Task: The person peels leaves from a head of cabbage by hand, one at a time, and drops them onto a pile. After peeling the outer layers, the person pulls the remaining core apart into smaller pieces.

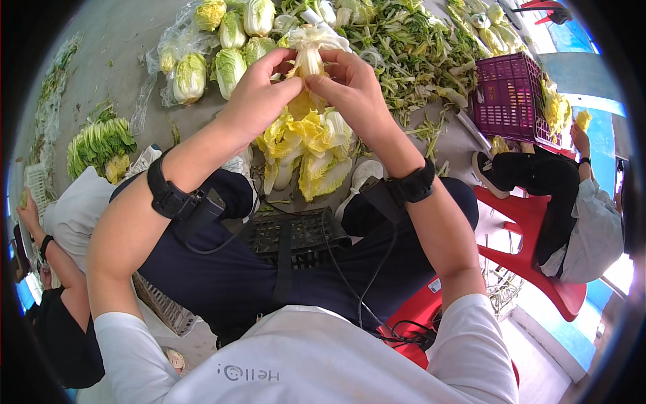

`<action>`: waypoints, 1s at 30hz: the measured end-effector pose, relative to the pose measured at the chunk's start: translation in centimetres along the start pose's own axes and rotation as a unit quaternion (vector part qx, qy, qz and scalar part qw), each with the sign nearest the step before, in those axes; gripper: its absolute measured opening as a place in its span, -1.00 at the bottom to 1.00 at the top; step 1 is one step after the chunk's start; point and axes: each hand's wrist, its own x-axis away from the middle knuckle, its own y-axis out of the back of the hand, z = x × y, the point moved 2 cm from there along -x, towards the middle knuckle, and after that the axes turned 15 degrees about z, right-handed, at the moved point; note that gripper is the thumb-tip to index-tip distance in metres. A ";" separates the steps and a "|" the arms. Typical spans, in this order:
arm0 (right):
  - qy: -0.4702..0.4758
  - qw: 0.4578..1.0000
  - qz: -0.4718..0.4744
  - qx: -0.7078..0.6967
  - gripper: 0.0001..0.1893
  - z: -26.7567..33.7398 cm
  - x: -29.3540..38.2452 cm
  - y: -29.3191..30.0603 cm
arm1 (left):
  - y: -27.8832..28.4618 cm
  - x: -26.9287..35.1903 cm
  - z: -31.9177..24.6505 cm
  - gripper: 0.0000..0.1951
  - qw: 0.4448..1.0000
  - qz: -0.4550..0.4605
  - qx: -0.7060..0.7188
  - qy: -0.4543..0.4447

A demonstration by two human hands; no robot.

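Note:
Between both my hands is a stripped napa cabbage heart (309, 60), its white stem end pointing away from me and its yellow leaves hanging towards me. My left hand (265, 93) grips it from the left, the thumb along its near side. On the other side my right hand (351, 83) pinches it, thumb and fingers around the pale ribs. Just below lie loose yellow cabbage leaves (315, 151) in a small pile on the floor between my shoes. My fingers partly hide the heart's middle.
Whole napa cabbages (232, 68) lie ahead on the left, some on clear plastic. A heap of green trimmings (414, 55) spreads ahead right, beside a purple plastic crate (504, 98). Leafy greens (101, 144) lie left. Co-workers sit on both sides; black cables (371, 288) cross my lap.

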 end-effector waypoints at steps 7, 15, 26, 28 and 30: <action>-0.014 1.000 0.002 0.018 -0.49 0.2 0.1 0.0 | 0.2 -0.1 0.3 -0.54 0.999 0.028 -0.015 0.017; -0.022 0.999 -0.004 0.031 -0.50 0.6 0.3 -0.1 | 0.0 -0.1 0.7 -0.63 1.000 0.003 0.009 0.016; -0.056 0.972 -0.001 0.230 -0.46 1.7 0.8 -0.5 | 0.1 -0.3 1.0 -0.66 0.998 -0.021 -0.046 0.035; -0.019 0.957 -0.005 0.288 -0.46 1.7 0.9 -0.7 | 0.5 -0.5 1.7 -0.66 0.994 -0.031 -0.109 -0.004; -0.018 0.955 -0.005 0.297 -0.46 1.7 0.9 -0.7 | 0.6 -0.5 2.1 -0.65 0.994 -0.029 -0.110 -0.005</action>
